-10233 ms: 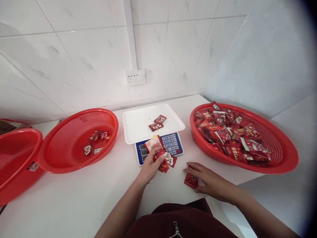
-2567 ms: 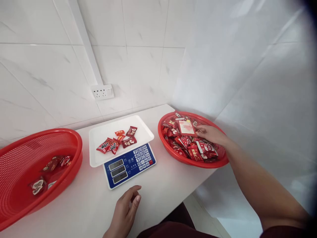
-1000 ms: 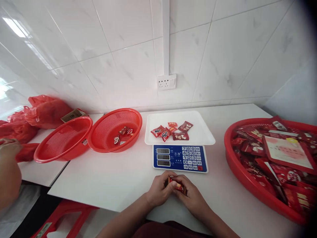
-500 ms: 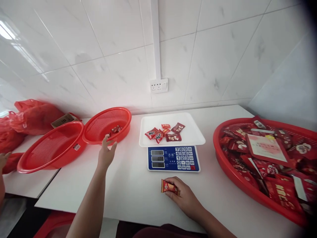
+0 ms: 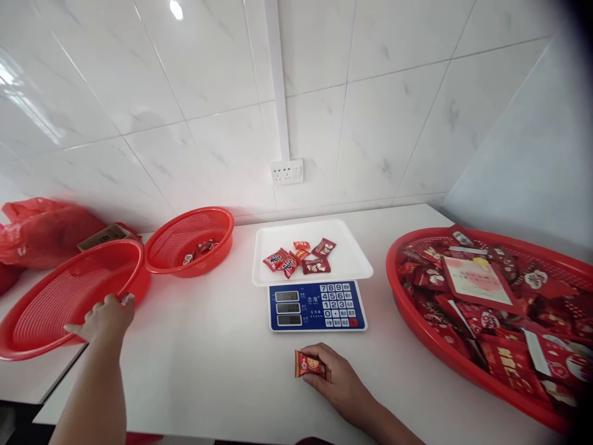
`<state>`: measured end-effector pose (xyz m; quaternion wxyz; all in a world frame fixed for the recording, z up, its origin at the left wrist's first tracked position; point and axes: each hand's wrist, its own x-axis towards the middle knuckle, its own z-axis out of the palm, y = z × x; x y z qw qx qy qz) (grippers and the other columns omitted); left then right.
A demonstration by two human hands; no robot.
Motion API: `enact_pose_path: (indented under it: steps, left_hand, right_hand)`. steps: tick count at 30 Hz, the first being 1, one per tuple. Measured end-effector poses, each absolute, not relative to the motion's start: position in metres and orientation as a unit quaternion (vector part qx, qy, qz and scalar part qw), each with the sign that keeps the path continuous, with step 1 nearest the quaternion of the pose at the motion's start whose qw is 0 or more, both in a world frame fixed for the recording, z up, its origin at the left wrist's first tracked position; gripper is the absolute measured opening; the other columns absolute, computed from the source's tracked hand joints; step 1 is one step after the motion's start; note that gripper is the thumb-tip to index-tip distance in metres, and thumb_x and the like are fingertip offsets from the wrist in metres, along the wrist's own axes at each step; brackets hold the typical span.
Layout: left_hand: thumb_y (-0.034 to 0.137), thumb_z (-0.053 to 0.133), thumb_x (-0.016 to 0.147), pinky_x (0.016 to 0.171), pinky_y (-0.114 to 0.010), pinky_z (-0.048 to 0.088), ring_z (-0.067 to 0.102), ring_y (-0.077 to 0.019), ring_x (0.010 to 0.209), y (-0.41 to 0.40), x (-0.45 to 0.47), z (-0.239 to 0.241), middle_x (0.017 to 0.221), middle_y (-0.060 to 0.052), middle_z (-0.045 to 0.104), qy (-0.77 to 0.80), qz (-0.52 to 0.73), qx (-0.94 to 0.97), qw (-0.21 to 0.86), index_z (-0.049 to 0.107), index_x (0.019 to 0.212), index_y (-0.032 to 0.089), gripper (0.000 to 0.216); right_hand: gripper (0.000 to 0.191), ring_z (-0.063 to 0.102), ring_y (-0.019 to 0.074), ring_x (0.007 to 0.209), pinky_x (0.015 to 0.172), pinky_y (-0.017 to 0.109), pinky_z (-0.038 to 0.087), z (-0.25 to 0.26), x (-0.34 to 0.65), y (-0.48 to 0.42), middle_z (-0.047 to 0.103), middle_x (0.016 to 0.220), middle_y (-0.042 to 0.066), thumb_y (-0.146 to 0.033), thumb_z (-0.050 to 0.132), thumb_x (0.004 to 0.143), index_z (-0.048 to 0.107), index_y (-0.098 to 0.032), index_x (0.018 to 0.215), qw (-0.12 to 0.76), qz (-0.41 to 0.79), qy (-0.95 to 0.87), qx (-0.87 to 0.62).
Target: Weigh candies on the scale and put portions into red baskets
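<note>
My right hand [image 5: 340,383] rests on the white table, its fingers pinched on a small red candy packet [image 5: 309,365] just in front of the blue scale [image 5: 317,305]. Several red candies [image 5: 296,258] lie on the scale's white tray [image 5: 349,269]. My left hand [image 5: 105,317] reaches far left and touches the rim of the empty red basket [image 5: 65,296]; its fingers curl over the edge, and whether they grip it I cannot see.
A second red basket [image 5: 192,238] holding a few candies sits behind the empty one. A wide red basket [image 5: 486,309] full of red packets and a pink card fills the right. Red plastic bags [image 5: 41,228] lie at far left. A wall socket [image 5: 286,171] is above the scale.
My left hand has moved from the middle basket's rim leftward and nearer, to the empty basket's edge. The right hand has kept the candy packet on the table.
</note>
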<state>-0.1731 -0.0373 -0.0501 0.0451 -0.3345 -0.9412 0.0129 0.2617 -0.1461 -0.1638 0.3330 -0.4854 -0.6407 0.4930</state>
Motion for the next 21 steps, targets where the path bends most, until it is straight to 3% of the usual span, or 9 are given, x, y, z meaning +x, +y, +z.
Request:
enact_pose_path:
  steps: [3,6,9,14,21]
  left_hand:
    - [0.051,0.034,0.085,0.071,-0.042,0.047,0.059,-0.0322,0.097,-0.051,-0.162,-0.044,0.108,-0.014,0.062,-0.909,0.046,-0.414,0.015,0.047,0.121,0.016,0.052]
    - [0.053,0.032,0.086,0.068,-0.041,0.047,0.062,-0.0327,0.089,-0.068,-0.127,-0.049,0.101,-0.015,0.065,-0.855,0.007,-0.518,0.01,0.035,0.134,0.016,0.06]
    - [0.053,0.034,0.086,0.068,-0.042,0.047,0.062,-0.0346,0.094,-0.086,-0.077,-0.054,0.11,-0.018,0.062,-0.804,-0.008,-0.594,-0.008,0.026,0.141,0.018,0.065]
    - [0.051,0.032,0.087,0.068,-0.039,0.048,0.059,-0.0342,0.101,-0.119,-0.01,-0.049,0.125,-0.016,0.053,-0.744,0.043,-0.666,-0.046,0.03,0.141,0.026,0.06]
    - [0.049,0.053,0.08,0.089,-0.038,0.046,0.056,-0.0274,0.113,-0.161,0.007,-0.03,0.132,0.0,0.053,-0.599,0.029,-0.771,-0.212,0.034,0.136,0.044,0.059]
  right_hand:
    - [0.025,0.059,0.0205,0.091,0.084,0.033,0.046,-0.164,0.261,-0.146,0.064,0.099,0.005,-0.026,0.058,0.076,0.061,-0.023,0.1,0.33,0.493,-0.642,-0.486]
    - [0.025,0.059,0.0207,0.092,0.084,0.033,0.046,-0.166,0.261,-0.146,0.064,0.1,0.004,-0.026,0.058,0.075,0.062,-0.024,0.1,0.326,0.493,-0.643,-0.488]
    - [0.026,0.059,0.0208,0.092,0.084,0.033,0.046,-0.167,0.261,-0.145,0.064,0.099,0.004,-0.024,0.059,0.075,0.062,-0.024,0.1,0.325,0.492,-0.644,-0.487]
    - [0.026,0.058,0.021,0.094,0.085,0.033,0.045,-0.168,0.263,-0.145,0.063,0.101,0.005,-0.024,0.058,0.076,0.061,-0.023,0.102,0.32,0.493,-0.658,-0.47]
    - [0.025,0.058,0.0206,0.092,0.082,0.032,0.046,-0.168,0.263,-0.148,0.062,0.099,0.005,-0.023,0.057,0.077,0.06,-0.024,0.101,0.319,0.482,-0.679,-0.452]
